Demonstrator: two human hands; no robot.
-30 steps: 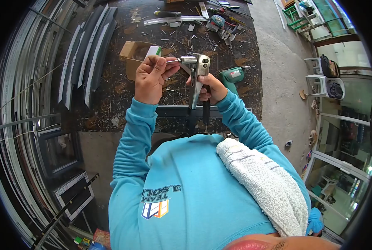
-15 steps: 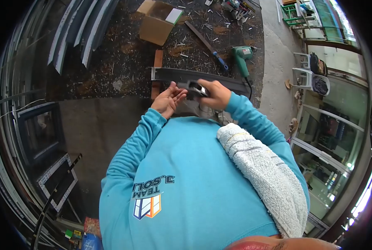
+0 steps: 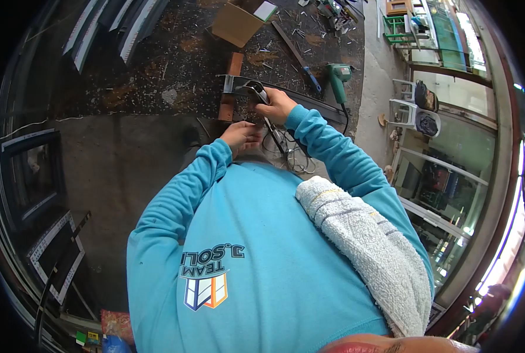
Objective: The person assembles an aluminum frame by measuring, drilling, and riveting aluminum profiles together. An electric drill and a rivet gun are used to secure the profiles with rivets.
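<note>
My right hand (image 3: 277, 106) has its grip closed around a hand riveter (image 3: 256, 92), whose metal head rests against the near end of a dark aluminium profile (image 3: 286, 97) lying across the worktop (image 3: 156, 70). The riveter's handles run down toward my chest. My left hand (image 3: 243, 135) sits just below, fingers curled inward; I cannot tell whether its grip holds anything. A cardboard box (image 3: 239, 22) stands open farther back on the worktop; its contents are not discernible. A green power drill (image 3: 337, 75) lies beside the profile.
</note>
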